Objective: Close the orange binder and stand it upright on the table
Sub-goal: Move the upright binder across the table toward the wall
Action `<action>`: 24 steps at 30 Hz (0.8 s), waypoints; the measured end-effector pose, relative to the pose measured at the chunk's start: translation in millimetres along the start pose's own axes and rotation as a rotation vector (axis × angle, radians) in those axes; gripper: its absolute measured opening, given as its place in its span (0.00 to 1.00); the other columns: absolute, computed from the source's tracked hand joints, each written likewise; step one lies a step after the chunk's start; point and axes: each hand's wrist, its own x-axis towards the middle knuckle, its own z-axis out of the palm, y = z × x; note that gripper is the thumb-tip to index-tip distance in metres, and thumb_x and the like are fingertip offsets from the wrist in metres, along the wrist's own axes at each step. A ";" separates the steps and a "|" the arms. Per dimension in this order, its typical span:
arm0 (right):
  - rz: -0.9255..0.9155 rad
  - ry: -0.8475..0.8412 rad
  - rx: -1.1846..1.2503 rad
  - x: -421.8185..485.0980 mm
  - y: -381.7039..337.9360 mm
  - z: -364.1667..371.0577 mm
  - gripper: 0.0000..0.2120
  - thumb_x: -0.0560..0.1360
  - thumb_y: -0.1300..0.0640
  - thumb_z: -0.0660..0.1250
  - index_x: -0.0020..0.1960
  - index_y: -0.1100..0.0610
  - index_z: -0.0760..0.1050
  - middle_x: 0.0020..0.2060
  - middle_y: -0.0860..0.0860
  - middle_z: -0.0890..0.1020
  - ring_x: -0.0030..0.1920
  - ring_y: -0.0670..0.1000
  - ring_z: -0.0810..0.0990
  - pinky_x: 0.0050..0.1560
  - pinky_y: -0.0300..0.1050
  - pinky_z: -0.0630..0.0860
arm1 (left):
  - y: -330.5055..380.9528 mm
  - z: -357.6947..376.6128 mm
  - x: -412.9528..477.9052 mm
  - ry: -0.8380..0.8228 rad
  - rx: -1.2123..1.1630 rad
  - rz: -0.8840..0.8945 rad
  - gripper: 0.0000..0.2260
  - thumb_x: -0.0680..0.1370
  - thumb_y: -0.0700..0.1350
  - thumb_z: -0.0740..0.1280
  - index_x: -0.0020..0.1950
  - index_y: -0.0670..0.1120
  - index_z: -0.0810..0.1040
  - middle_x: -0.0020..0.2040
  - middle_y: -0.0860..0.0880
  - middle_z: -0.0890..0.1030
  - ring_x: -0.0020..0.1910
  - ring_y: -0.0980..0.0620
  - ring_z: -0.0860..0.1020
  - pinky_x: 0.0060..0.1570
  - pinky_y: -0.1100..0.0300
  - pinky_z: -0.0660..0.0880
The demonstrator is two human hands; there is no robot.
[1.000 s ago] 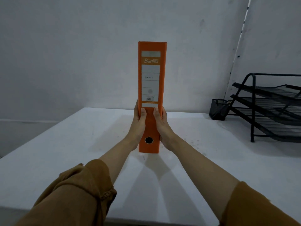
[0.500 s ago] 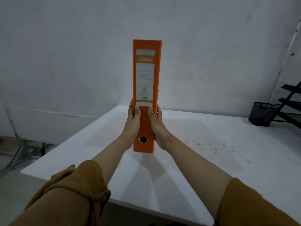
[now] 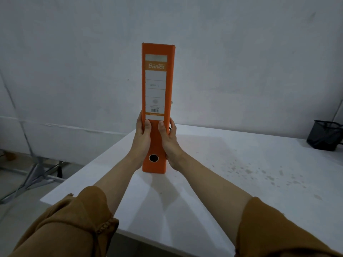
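The orange binder (image 3: 157, 80) is closed and stands upright on the white table (image 3: 241, 173), its labelled spine facing me and its bottom edge resting on the tabletop. My left hand (image 3: 142, 140) clasps its lower left side, thumb on the spine. My right hand (image 3: 169, 141) clasps the lower right side in the same way. Both hands sit between the label and the round finger hole low on the spine.
A black mesh pen holder (image 3: 324, 135) stands at the far right of the table by the grey wall. The table's left edge runs diagonally close to the binder; metal frame legs (image 3: 33, 175) show on the floor beyond it. Small stains speckle the tabletop on the right.
The view has swung left: the black wire tray rack has left the frame and the pen holder sits at the right edge. The binder stays upright in both hands.
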 end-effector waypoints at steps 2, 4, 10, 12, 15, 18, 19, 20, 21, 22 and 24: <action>-0.005 -0.006 -0.014 7.1 4.2 4.9 0.53 0.51 0.17 0.59 0.71 0.32 0.48 0.73 0.46 0.64 0.73 0.56 0.63 0.69 0.64 0.65 | -3.1 -4.5 6.5 0.011 0.012 0.008 0.21 0.82 0.54 0.47 0.76 0.58 0.51 0.75 0.52 0.64 0.73 0.47 0.66 0.68 0.47 0.66; -0.026 -0.018 -0.055 13.7 8.6 9.6 0.50 0.53 0.18 0.59 0.71 0.32 0.48 0.73 0.46 0.64 0.73 0.56 0.63 0.69 0.64 0.65 | -9.6 -9.0 12.9 0.025 0.010 0.021 0.22 0.82 0.54 0.48 0.76 0.58 0.51 0.75 0.52 0.64 0.73 0.47 0.66 0.68 0.45 0.67; -0.093 -0.065 -0.102 27.2 6.8 7.9 0.31 0.78 0.41 0.56 0.76 0.45 0.47 0.72 0.50 0.66 0.71 0.55 0.68 0.70 0.56 0.68 | -34.7 -11.6 19.2 0.047 0.069 0.066 0.24 0.81 0.53 0.53 0.76 0.58 0.49 0.75 0.52 0.63 0.73 0.46 0.66 0.69 0.45 0.66; -0.112 -0.061 -0.113 29.9 13.4 9.8 0.29 0.79 0.42 0.55 0.76 0.46 0.48 0.72 0.49 0.67 0.71 0.54 0.69 0.70 0.54 0.68 | -43.5 -11.5 21.6 0.064 0.073 0.061 0.23 0.81 0.52 0.53 0.76 0.55 0.52 0.74 0.51 0.65 0.72 0.46 0.67 0.68 0.48 0.66; -0.135 -0.029 -0.143 32.4 31.2 15.5 0.30 0.77 0.38 0.55 0.75 0.44 0.50 0.70 0.49 0.68 0.70 0.54 0.69 0.69 0.58 0.68 | -56.5 -14.2 27.1 0.070 0.082 0.049 0.23 0.81 0.54 0.52 0.76 0.54 0.54 0.73 0.51 0.67 0.71 0.45 0.69 0.70 0.45 0.66; -0.162 0.005 -0.183 35.0 51.6 18.4 0.30 0.78 0.40 0.54 0.76 0.44 0.49 0.70 0.50 0.66 0.70 0.54 0.68 0.69 0.56 0.69 | -73.1 -19.5 27.9 0.056 0.127 0.042 0.23 0.81 0.54 0.52 0.76 0.54 0.53 0.73 0.50 0.67 0.71 0.45 0.69 0.70 0.44 0.66; -0.164 0.014 -0.190 34.7 58.5 18.9 0.29 0.79 0.41 0.54 0.76 0.44 0.47 0.71 0.51 0.65 0.70 0.54 0.68 0.69 0.55 0.68 | -79.3 -21.7 27.6 0.046 0.147 0.044 0.23 0.81 0.54 0.52 0.76 0.54 0.53 0.73 0.50 0.66 0.71 0.45 0.68 0.70 0.44 0.66; -0.160 0.026 -0.195 35.2 66.3 19.1 0.29 0.80 0.42 0.54 0.77 0.44 0.46 0.71 0.51 0.63 0.70 0.54 0.67 0.69 0.53 0.68 | -84.2 -23.5 27.3 0.034 0.158 0.046 0.23 0.81 0.54 0.52 0.76 0.54 0.52 0.74 0.49 0.66 0.71 0.44 0.68 0.70 0.44 0.66; -0.156 0.031 -0.206 35.2 72.4 19.0 0.29 0.80 0.42 0.53 0.77 0.43 0.45 0.72 0.51 0.63 0.70 0.53 0.66 0.69 0.51 0.68 | -88.2 -25.3 28.1 0.023 0.162 0.047 0.23 0.81 0.53 0.52 0.76 0.54 0.52 0.74 0.48 0.66 0.71 0.44 0.68 0.70 0.44 0.66; -0.157 0.031 -0.217 36.3 76.9 19.2 0.29 0.80 0.42 0.53 0.77 0.42 0.45 0.72 0.50 0.62 0.70 0.53 0.66 0.68 0.49 0.68 | -91.1 -26.8 30.2 0.014 0.162 0.046 0.23 0.81 0.53 0.52 0.76 0.53 0.52 0.74 0.48 0.66 0.71 0.44 0.68 0.70 0.44 0.67; -0.161 0.023 -0.240 40.4 80.9 19.9 0.30 0.79 0.41 0.54 0.76 0.41 0.45 0.72 0.49 0.63 0.70 0.52 0.67 0.69 0.50 0.68 | -94.6 -29.5 35.4 0.006 0.151 0.033 0.23 0.81 0.53 0.52 0.76 0.53 0.53 0.73 0.48 0.66 0.70 0.44 0.69 0.70 0.44 0.66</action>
